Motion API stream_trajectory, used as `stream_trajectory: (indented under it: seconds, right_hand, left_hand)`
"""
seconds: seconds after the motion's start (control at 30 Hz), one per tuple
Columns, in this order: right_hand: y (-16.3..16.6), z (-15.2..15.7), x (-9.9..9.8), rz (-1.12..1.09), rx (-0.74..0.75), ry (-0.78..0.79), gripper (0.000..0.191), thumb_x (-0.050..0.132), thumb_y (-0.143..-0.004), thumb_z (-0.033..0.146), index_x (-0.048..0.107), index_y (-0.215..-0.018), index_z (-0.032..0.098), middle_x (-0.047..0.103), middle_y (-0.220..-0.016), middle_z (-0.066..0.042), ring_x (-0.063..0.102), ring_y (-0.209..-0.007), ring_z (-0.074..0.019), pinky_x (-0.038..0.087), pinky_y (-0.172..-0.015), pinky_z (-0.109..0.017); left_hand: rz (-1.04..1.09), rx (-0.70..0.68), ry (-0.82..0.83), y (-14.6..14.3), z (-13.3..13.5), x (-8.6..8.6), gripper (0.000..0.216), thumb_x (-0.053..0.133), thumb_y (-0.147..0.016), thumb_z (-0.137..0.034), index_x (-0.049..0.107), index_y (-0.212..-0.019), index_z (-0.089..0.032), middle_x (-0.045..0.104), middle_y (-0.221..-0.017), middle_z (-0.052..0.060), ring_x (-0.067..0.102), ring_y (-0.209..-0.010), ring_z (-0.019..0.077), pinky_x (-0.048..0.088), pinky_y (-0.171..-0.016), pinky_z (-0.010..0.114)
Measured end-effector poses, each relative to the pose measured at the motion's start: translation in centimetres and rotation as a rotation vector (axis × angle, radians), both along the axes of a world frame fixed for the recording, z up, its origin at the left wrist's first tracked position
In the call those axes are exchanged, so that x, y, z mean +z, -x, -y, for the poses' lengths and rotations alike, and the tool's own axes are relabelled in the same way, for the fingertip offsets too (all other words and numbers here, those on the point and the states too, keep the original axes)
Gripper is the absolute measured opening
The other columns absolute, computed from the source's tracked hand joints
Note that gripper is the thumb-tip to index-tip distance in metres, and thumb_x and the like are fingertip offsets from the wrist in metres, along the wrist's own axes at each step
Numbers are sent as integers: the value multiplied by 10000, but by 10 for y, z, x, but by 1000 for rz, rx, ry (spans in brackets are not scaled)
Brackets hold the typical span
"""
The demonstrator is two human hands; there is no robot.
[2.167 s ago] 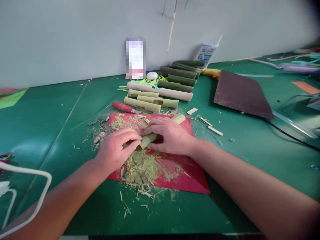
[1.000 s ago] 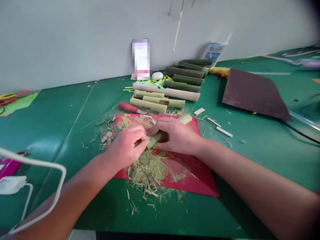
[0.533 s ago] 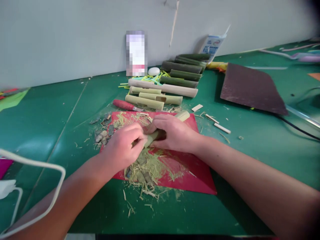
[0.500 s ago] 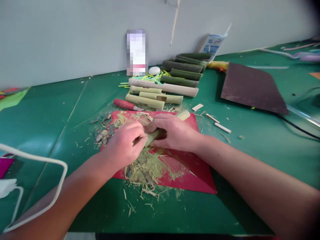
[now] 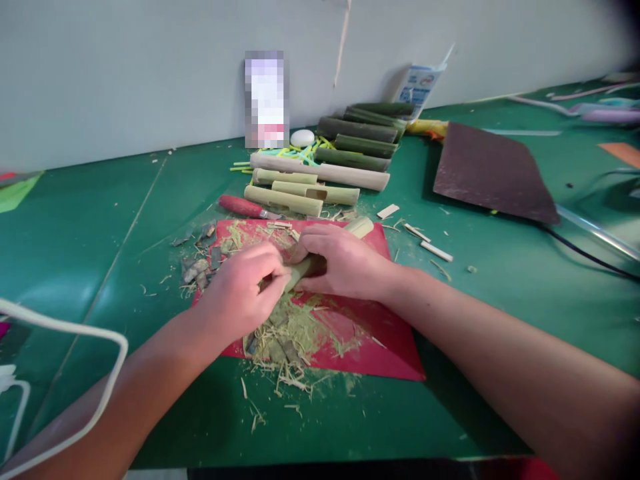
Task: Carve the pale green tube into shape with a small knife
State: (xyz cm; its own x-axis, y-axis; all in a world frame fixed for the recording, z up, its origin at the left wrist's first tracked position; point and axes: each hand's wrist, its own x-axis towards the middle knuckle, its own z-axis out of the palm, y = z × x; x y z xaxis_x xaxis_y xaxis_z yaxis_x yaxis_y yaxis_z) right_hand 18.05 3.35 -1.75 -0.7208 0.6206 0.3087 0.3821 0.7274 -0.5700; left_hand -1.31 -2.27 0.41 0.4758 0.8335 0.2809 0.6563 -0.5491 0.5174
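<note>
A pale green bamboo tube (image 5: 360,227) with an opening cut in its side lies slantwise over a red mat (image 5: 385,363). My right hand (image 5: 345,263) is closed over the tube's middle, with the far end sticking out beyond the fingers. At the near left end, my left hand (image 5: 250,283) pinches the tube with thumb and fingers. Whether something small sits between those fingertips is hidden. Greenish dust and shavings (image 5: 285,340) cover much of the mat beneath both hands.
Behind the mat lie a red-handled tool (image 5: 243,206) and rows of bamboo tubes (image 5: 283,201). A phone (image 5: 265,100) leans on the wall. At right rests a dark board (image 5: 493,170); a white cable (image 5: 120,347) loops at left. Grey scraps (image 5: 197,270) lie beside the mat.
The whole view has shifted slightly, so things appear a little further left. Both hands keep their hold on the bamboo tube, with hardly any change in position.
</note>
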Motion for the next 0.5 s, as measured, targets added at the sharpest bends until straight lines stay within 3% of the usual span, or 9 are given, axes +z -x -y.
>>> stream_trajectory:
  seconds: [0.5]
  right_hand:
    - [-4,-6,-3,-36,98,-71,241,657,-748,268,650,-973,181,565,-948,-69,491,-907,-193,400,-794,-332]
  left_hand:
    - [-73,-6,-214,9,7,-13,100,537,-831,-97,628,-861,-127,599,-895,70,564,-844,138,456,-784,268]
